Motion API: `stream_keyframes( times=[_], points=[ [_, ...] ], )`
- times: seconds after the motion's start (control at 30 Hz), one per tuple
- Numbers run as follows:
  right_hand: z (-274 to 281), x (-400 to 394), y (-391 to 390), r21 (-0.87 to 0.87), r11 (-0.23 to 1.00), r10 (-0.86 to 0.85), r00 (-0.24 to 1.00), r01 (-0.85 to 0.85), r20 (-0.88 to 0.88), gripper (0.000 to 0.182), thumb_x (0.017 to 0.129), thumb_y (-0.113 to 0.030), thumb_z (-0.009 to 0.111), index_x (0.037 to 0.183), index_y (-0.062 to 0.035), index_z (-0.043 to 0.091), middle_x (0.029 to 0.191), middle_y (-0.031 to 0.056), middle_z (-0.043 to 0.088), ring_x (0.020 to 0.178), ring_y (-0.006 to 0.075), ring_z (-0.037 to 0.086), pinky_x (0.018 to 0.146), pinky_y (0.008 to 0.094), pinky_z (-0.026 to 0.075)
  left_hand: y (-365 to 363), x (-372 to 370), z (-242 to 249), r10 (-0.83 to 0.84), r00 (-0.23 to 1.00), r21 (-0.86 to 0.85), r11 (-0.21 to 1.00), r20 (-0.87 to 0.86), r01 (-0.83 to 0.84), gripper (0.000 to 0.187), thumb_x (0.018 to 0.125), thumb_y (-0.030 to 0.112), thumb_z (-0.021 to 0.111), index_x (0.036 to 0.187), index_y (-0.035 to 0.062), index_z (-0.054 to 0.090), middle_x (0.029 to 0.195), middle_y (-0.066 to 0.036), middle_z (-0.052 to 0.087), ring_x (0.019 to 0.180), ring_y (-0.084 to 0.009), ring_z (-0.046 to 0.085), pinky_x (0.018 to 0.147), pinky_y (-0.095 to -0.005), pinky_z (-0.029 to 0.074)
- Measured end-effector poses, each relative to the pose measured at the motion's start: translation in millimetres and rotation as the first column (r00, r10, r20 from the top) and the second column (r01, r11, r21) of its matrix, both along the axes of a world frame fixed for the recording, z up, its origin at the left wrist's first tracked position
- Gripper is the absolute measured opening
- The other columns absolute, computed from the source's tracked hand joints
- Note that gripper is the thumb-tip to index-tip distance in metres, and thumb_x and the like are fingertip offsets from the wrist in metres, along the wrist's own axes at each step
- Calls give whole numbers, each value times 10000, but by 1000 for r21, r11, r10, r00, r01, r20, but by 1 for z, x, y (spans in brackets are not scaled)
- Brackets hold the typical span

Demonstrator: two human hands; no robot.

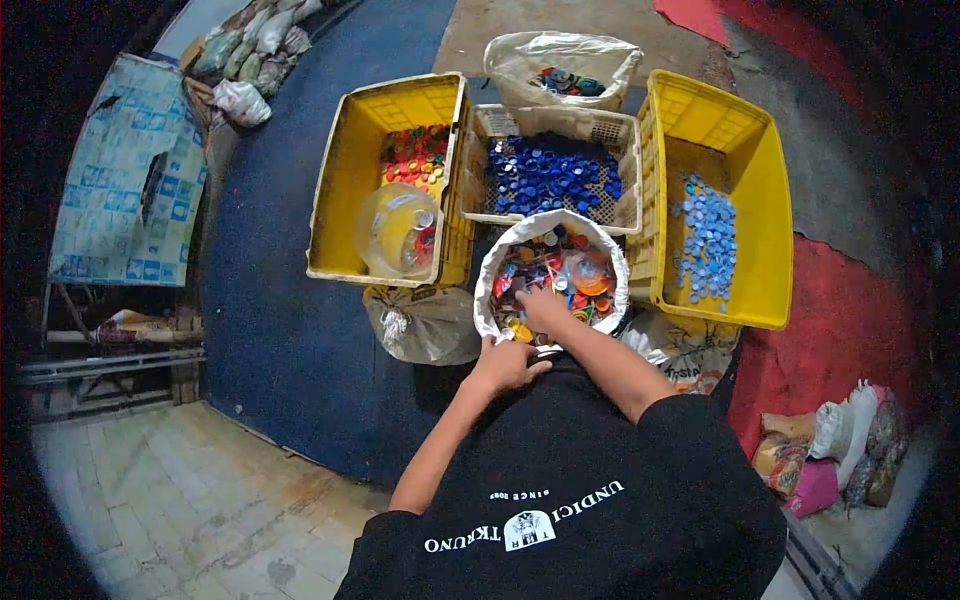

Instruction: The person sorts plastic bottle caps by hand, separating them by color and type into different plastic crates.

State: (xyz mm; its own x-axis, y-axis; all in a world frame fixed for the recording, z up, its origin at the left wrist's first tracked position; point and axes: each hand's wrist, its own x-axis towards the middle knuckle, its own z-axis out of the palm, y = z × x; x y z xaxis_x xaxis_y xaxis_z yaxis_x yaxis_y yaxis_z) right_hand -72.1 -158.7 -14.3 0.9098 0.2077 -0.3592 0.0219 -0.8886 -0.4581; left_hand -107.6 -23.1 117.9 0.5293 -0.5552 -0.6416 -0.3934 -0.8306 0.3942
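Observation:
A round white-rimmed sack (487, 290) full of mixed bottle caps stands right in front of me. My right hand (543, 308) reaches into the caps; its fingertips are partly hidden among them. At the near left rim of the sack rests my left hand (508, 364), its fingers bent at the edge and its thumb apart. Inside the sack lie red, white, yellow and orange caps, with a clear orange-tinted piece (588, 274) at the right. Beyond the sack, blue caps (553, 172) lie in a white perforated crate (628, 150).
A yellow crate (335, 200) on the left holds red and yellow caps and a clear round container (385, 235). The right yellow crate (770, 220) holds light blue caps (707, 240). Behind stands a white sack (515, 60); tied sacks (425, 335) sit below the crates.

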Motion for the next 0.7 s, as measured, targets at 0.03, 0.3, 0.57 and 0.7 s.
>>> stream_keyframes(
  times=[0.03,0.3,0.57,0.7],
  points=[
    [-5,3,-3,24,999,29,999,-28,-45,294,800,-213,601,1076,-130,654,1025,173,620,988,364,614,837,451,504,2,0,-1,8,1000,-2,1000,-2,-8,529,891,587,470,1153,173,670,986,-161,681,984,-302,628,994,-558,261],
    [-8,-6,-52,26,978,-208,978,208,-8,285,861,-310,583,861,-53,704,857,193,666,802,360,667,728,471,526,7,12,-11,19,998,-46,999,56,-16,434,938,492,442,1085,155,671,964,-182,674,926,-342,640,882,-506,421],
    [-3,-41,-69,-63,972,-217,965,228,149,201,832,-176,539,851,-69,708,853,164,658,815,338,651,707,467,506,-8,48,-89,5,950,111,993,312,-41,177,843,230,548,939,130,657,868,-178,675,828,-336,676,668,-473,530],
    [-5,-52,-63,-51,972,-218,963,229,158,206,831,-112,509,897,-58,696,909,173,636,929,337,608,837,500,449,-6,47,-126,-147,903,90,989,403,121,209,774,209,593,963,154,662,924,-133,633,868,-321,653,673,-421,541]
  ],
)
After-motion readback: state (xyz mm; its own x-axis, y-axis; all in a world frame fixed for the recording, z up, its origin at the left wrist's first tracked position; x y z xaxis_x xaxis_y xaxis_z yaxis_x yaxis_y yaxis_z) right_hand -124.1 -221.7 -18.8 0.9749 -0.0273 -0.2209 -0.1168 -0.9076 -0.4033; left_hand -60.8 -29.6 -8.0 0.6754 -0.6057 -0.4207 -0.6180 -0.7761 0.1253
